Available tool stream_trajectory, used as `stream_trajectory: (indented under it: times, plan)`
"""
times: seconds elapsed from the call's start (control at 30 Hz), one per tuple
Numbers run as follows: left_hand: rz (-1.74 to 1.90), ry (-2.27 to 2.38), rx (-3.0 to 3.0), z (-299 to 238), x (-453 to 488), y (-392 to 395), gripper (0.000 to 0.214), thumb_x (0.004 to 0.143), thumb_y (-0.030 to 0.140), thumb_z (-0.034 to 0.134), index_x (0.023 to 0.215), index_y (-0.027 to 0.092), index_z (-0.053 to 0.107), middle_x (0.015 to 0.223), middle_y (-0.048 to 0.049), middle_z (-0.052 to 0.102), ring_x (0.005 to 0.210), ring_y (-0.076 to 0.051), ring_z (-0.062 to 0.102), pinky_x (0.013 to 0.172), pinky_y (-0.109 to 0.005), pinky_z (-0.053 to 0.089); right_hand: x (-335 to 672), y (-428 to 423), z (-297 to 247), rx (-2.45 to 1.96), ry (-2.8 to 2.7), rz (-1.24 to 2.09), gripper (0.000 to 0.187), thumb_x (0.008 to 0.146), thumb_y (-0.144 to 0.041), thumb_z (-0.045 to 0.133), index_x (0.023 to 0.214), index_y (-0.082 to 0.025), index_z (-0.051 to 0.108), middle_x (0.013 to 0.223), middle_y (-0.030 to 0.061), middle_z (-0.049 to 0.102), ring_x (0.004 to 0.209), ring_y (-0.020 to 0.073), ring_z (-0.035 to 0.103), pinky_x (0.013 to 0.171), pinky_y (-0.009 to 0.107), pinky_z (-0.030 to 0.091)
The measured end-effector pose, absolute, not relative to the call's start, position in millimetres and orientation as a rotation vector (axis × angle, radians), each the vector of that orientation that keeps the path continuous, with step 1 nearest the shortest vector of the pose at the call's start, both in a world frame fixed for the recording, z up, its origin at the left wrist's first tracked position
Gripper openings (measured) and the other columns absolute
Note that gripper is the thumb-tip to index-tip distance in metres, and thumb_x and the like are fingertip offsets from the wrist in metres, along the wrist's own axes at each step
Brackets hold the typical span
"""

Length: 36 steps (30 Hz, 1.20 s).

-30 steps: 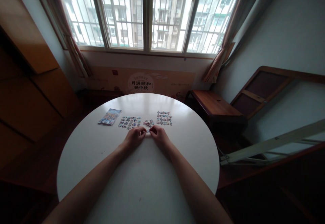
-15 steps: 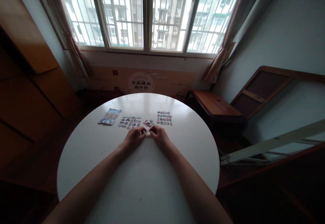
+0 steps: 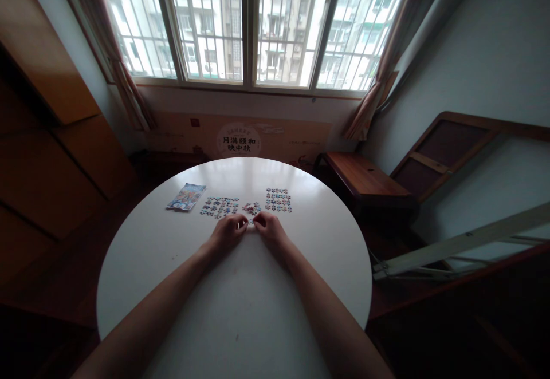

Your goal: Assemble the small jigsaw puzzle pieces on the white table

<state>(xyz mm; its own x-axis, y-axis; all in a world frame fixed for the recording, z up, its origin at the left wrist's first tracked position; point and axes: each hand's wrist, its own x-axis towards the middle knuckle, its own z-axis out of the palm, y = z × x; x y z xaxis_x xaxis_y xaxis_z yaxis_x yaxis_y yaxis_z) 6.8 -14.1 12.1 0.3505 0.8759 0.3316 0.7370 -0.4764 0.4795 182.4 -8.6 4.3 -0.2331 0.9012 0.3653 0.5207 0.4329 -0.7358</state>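
Between my fingertips, low over the round white table (image 3: 253, 287), is a small pale-blue jigsaw piece (image 3: 251, 222). My left hand (image 3: 230, 231) pinches it from the left side, and my right hand (image 3: 270, 227) closes on it from the right. A small heap of jigsaw pieces (image 3: 251, 208) lies just beyond the fingers. Loose pieces (image 3: 219, 206) are spread in rows to the left, the nearest close to my left knuckles. To the right, more pieces (image 3: 278, 200) sit in separate rows past my right hand.
A colourful picture packet (image 3: 186, 197) lies on the table at far left. Past the table's right edge stands a low wooden bench (image 3: 365, 174), with a leaning wooden frame (image 3: 447, 144) behind it. A barred window (image 3: 249, 24) spans the far wall.
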Motion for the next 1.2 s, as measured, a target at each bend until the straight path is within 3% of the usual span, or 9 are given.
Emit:
stream_trajectory:
  times: [1.2]
  plan:
    - [0.896, 1.434, 2.349, 6.9, 5.6, -10.3, 0.015, 0.082, 0.025, 0.054, 0.085, 0.019, 0.067, 0.07, -0.0009, 0.064, 0.061, -0.011, 0.056, 0.058, -0.019, 0.039, 181.2, -7.4, 2.8, -1.182, -1.824, 0.672, 0.009, 0.076, -0.017, 0.056, 0.08, -0.015, 0.064, 0.069, 0.0021, 0.063, 0.064, 0.0132, 0.056, 0.063, 0.023, 0.043]
